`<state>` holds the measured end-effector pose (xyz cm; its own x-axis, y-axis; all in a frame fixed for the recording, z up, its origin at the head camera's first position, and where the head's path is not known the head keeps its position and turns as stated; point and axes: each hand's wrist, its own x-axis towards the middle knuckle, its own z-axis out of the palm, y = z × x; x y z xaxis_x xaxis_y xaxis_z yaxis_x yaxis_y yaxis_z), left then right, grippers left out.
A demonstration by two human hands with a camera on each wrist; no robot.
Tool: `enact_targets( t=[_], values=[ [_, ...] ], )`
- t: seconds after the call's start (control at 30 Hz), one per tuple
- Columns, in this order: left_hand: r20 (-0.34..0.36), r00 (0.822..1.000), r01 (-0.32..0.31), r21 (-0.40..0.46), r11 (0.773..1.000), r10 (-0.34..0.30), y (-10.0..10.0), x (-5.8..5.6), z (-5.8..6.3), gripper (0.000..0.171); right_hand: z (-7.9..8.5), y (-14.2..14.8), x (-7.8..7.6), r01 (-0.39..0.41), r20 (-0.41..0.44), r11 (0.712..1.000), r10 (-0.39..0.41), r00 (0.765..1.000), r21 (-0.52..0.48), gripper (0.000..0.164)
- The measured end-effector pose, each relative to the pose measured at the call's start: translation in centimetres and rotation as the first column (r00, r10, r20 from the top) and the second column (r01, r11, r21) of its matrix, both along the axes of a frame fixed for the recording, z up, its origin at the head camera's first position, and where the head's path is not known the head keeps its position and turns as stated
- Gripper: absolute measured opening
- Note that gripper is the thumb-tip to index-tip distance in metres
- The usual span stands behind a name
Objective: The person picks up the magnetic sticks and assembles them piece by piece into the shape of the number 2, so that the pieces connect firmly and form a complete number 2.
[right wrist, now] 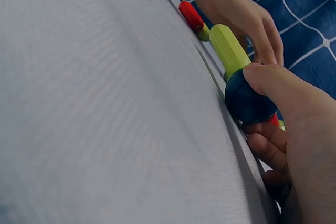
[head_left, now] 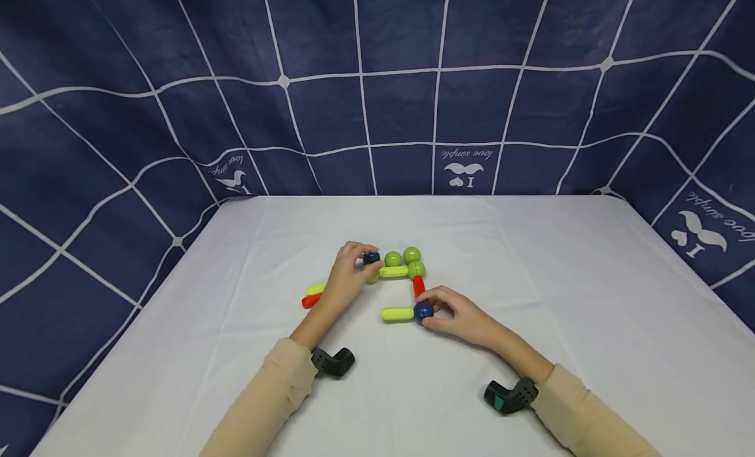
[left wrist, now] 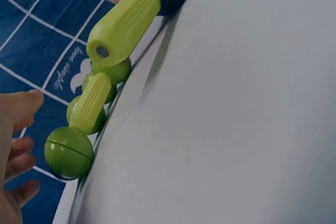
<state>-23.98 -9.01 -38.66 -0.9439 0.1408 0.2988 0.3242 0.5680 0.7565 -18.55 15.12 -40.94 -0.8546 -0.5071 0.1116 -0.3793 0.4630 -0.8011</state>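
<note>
My right hand (head_left: pixel 457 316) pinches a dark blue ball (head_left: pixel 423 312) between thumb and fingers. From that ball a yellow-green rod (head_left: pixel 397 315) points left, and a red rod (head_left: pixel 419 286) runs back to a green ball (head_left: pixel 416 269). Another yellow-green rod (head_left: pixel 393 272) links it to a second green ball (left wrist: pixel 69 152) on the left. My left hand (left wrist: pixel 16 145) is beside this second ball, its fingers spread and apart from it in the left wrist view. A second dark blue ball (head_left: pixel 371 258) shows just beyond, partly hidden by the left fingers.
Two loose green balls, one nearer (head_left: pixel 392 259) and one farther (head_left: pixel 412 254), lie behind the joined pieces. Left of my left forearm lie a yellow-green rod (head_left: pixel 315 290) and a red rod (head_left: pixel 311 301). The white-covered table (head_left: pixel 531 260) meets a blue checked curtain (head_left: pixel 401 109).
</note>
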Motion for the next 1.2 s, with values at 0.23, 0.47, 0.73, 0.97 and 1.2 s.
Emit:
enact_targets(
  t=[0.23, 0.47, 0.73, 0.97, 1.2],
  values=[
    [0.087, 0.994, -0.057, -0.042, 0.998, 0.060, 0.2, -1.7, -0.7, 0.042, -0.2, -0.2, 0.0, -0.007, -0.004, 1.000, 0.007, 1.000, -0.003, 0.038],
    [0.149, 0.985, -0.065, -0.119, 0.991, 0.083, 0.6, -2.2, -1.0, 0.040, -0.1, -0.2, 0.0, -0.008, 0.000, 1.000, 0.008, 1.000, 0.010, 0.038],
    [0.160, 0.980, -0.104, -0.089, 0.991, 0.118, 0.7, -2.3, -0.8, 0.032, -0.2, -0.2, -0.1, -0.009, -0.002, 1.000, 0.010, 1.000, 0.010, 0.038],
    [0.102, 0.983, -0.151, -0.007, 0.988, 0.151, 0.2, -1.6, -0.2, 0.030, -0.2, -0.1, -0.1, -0.009, -0.001, 1.000, 0.009, 1.000, 0.017, 0.039],
    [0.064, 0.993, -0.105, 0.076, 0.992, 0.101, 0.0, 0.1, 0.3, 0.029, -0.2, 0.0, -0.1, 0.010, 0.004, 1.000, -0.010, 1.000, 0.025, 0.038]
  ],
)
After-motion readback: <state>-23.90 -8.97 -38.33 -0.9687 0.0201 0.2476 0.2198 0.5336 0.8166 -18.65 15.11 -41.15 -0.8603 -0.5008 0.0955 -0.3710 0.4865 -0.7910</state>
